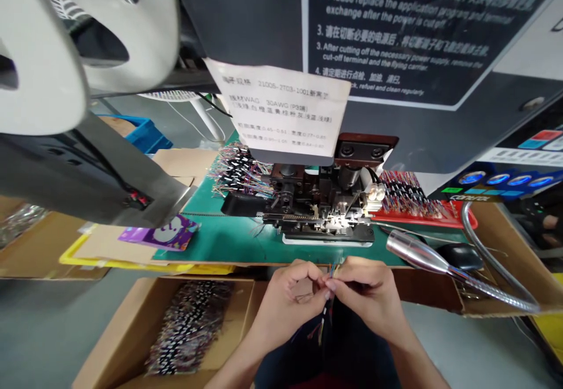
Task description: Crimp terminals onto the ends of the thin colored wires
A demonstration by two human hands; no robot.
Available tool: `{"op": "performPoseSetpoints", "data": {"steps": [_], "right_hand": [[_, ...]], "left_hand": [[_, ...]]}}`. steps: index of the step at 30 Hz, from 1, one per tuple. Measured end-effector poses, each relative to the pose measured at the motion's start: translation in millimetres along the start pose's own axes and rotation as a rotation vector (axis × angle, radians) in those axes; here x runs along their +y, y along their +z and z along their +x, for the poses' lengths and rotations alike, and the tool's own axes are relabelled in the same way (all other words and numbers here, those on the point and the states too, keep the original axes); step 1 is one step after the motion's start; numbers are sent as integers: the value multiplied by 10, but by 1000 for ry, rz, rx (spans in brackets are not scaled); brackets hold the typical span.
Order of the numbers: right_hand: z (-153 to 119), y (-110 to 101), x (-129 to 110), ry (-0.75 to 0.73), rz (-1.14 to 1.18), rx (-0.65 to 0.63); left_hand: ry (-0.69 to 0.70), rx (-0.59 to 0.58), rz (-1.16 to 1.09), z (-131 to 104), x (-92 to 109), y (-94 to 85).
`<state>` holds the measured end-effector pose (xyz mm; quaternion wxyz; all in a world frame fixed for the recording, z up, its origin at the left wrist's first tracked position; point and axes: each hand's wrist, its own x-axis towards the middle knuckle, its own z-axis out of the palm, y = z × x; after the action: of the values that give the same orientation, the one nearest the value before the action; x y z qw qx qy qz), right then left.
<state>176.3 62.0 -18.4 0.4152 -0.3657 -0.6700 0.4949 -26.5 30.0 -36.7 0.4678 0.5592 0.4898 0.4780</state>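
Close together at the front edge of the green work surface [246, 253], my left hand [303, 292] and my right hand [363, 286] both pinch a short wire bundle [324, 313]. Thin coloured wire ends stick up between the fingertips. The bundle's dark sleeved part with a white mark hangs below my hands, ending in more loose coloured strands. Just beyond my fingers stands a crimping machine [334, 225] with its lit metal working area. My fingers are apart from it.
Wire bundles [241, 169] are heaped left of the machine, others [407, 192] in a red tray [455, 219] at right. A cardboard box [118, 324] holds more. A flexible lamp [417, 251] reaches in from the right. A purple box [160, 233] lies left.
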Motion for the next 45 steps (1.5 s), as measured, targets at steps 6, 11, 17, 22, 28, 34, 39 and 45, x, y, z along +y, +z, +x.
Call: {"op": "performPoseSetpoints", "data": {"steps": [6, 11, 17, 22, 28, 34, 39, 45], "right_hand": [[131, 6, 10, 11, 137, 134], [155, 43, -31, 52, 173, 131], [204, 68, -103, 15, 119, 160], [196, 29, 23, 45, 149, 184], [188, 31, 194, 78, 101, 158], [264, 51, 169, 25, 5, 148], [278, 95, 180, 131, 58, 212], [314, 178, 203, 335, 281, 278]], "left_hand": [[51, -71, 66, -44, -4, -79], [34, -127, -56, -37, 21, -54], [-104, -148, -374, 54, -38, 44], [-124, -54, -446, 158, -63, 55], [-197, -18, -582, 217, -199, 131], [-149, 39, -595, 288, -222, 191], [-87, 90, -527, 330, -186, 209], [38, 239, -362, 359, -183, 261]]}}
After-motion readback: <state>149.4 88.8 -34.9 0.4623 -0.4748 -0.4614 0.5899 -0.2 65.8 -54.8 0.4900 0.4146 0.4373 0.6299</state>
